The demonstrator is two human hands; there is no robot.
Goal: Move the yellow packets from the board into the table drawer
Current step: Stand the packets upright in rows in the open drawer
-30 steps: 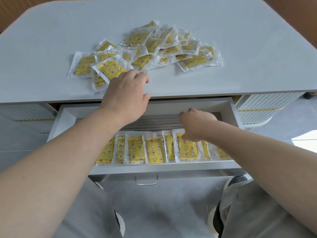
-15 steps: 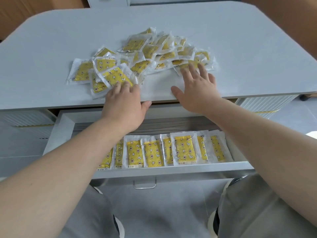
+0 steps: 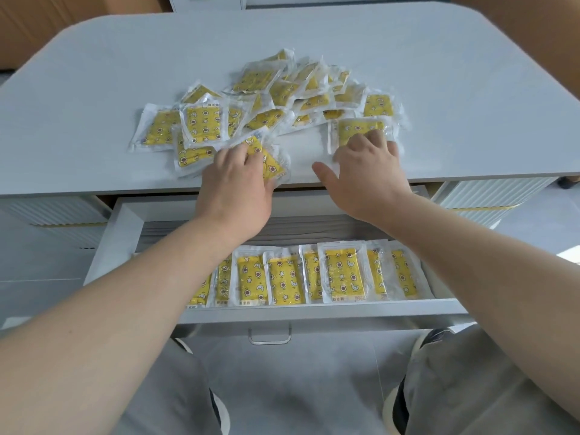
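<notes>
In the head view, slick film may be lost over the bench (image 3: 94, 158) edge, beyond the drawer (image 3: 314, 313), since only one packet (image 3: 272, 166), long axis slanted, is pinched by the left hand (image 3: 235, 188); the second packet (image 3: 354, 128), lying crosswise, is merely pressed under the right hand's (image 3: 370, 175) spread fingers.

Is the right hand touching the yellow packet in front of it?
Touching: head view shows fingertips of the right hand resting on the yellow packet.
</notes>
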